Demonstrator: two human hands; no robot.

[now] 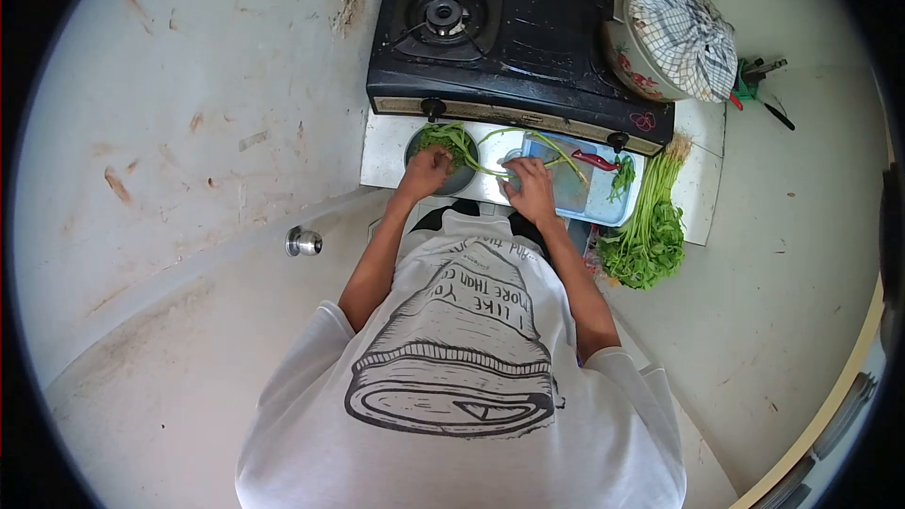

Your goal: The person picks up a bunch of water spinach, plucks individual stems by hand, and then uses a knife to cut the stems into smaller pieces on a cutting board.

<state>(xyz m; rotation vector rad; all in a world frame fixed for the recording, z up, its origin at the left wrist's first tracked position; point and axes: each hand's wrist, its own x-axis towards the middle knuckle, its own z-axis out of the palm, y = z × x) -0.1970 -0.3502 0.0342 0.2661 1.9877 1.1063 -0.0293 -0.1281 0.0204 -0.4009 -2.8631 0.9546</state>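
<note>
My left hand (428, 172) is over the near side of a dark round bowl (461, 185), its fingers closed on leafy green vegetable stems. Green leaves (451, 138) lie in the bowl beyond the fingers. Long thin stems (492, 172) run from there towards my right hand (532, 190), whose bent fingers are closed around a stem at the left end of a blue tray (617, 218); the grip is partly hidden. On the tray lie a red-handled knife (594, 161) and a small leafy sprig (621, 178).
A large bunch of leafy greens (650, 226) with roots lies right of the tray. Behind stands a black two-burner gas stove (542, 28). A pot (643, 66) covered with a checked cloth (683, 33) sits on its right side. A wall and a round metal knob (304, 242) are at left.
</note>
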